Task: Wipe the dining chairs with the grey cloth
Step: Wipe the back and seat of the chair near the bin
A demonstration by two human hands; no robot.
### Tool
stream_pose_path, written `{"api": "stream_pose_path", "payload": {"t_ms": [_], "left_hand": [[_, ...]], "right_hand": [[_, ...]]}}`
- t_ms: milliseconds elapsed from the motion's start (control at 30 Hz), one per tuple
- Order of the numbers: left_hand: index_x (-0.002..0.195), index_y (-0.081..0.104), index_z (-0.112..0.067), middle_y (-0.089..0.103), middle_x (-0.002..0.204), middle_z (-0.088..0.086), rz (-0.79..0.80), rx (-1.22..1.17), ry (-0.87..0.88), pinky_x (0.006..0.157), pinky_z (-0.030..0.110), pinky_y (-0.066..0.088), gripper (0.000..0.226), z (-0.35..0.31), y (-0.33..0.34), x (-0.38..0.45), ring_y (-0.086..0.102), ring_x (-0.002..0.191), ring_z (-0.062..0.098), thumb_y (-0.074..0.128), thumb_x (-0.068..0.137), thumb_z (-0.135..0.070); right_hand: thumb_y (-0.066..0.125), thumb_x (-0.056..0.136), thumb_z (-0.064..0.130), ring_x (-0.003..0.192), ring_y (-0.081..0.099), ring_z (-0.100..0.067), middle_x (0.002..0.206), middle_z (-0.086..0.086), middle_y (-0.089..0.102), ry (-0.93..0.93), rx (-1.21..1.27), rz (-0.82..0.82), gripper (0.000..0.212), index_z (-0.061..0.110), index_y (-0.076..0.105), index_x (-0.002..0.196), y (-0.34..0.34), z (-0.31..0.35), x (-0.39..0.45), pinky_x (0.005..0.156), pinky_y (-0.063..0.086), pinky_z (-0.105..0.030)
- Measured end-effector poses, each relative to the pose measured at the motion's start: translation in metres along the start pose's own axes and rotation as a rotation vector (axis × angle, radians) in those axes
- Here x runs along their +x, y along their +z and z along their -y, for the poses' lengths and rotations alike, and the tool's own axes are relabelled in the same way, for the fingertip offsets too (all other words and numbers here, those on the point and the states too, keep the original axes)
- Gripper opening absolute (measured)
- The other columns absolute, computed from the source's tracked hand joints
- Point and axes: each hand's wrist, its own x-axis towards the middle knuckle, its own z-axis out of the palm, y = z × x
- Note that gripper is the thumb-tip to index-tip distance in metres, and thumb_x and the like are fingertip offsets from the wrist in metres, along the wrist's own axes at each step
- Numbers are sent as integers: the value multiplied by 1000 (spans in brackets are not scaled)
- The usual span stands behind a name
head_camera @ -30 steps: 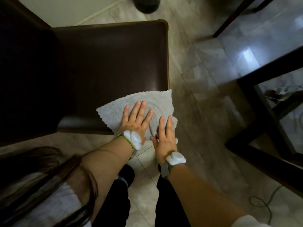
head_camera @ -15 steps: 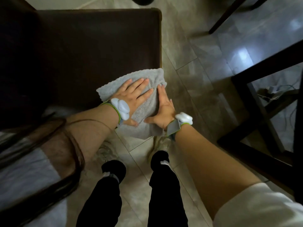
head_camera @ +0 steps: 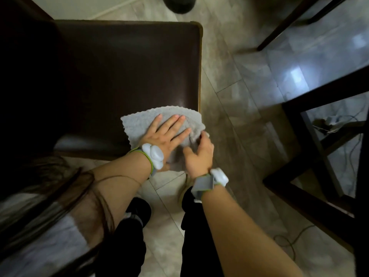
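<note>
- Chair [head_camera: 123, 76]: dark brown padded seat seen from above, the backrest in shadow at far left. No dust or streaks can be made out, so which parts are already wiped cannot be told; judged from the cloth's place, the work is at the near right corner of the seat.
- Grey cloth [head_camera: 139, 120]: spread on that near right corner, its near part hanging over the front edge and its right side bunched at the seat's side edge.
- Left hand [head_camera: 165, 134]: laid flat on the cloth, fingers straight and spread, pressing it to the seat; it clasps nothing.
- Right hand [head_camera: 199, 154]: just right of the left one at the seat's corner, fingers curled into the bunched edge of the cloth, holding it.
- Task standing, as a judgement: this seat is mid-wipe; the backrest, the frame and any other chairs likely remain.
- Floor [head_camera: 239, 96]: pale grey-beige tiles with a dull sheen.
- Table frame [head_camera: 299, 152]: dark bars at right, well apart from the chair, with cables [head_camera: 327, 124] on the floor beyond them.
- Dark round object [head_camera: 177, 5]: at top centre, cut off by the frame; unidentifiable.
</note>
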Motion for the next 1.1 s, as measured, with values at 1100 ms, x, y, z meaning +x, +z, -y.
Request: {"api": "stream_pose_path", "payload": {"t_ms": [1100], "left_hand": [[150,16,-1,14,158,18,-270,-703,-905,117,47,23,75,109,101,-153,12,147,28,41,90,-39]], "right_hand": [[50,83,61,146,-13,-41,160,-18,-9,-1284,-1422,419,95,18,4,154,214,129,-30,114,-1,-64]]}}
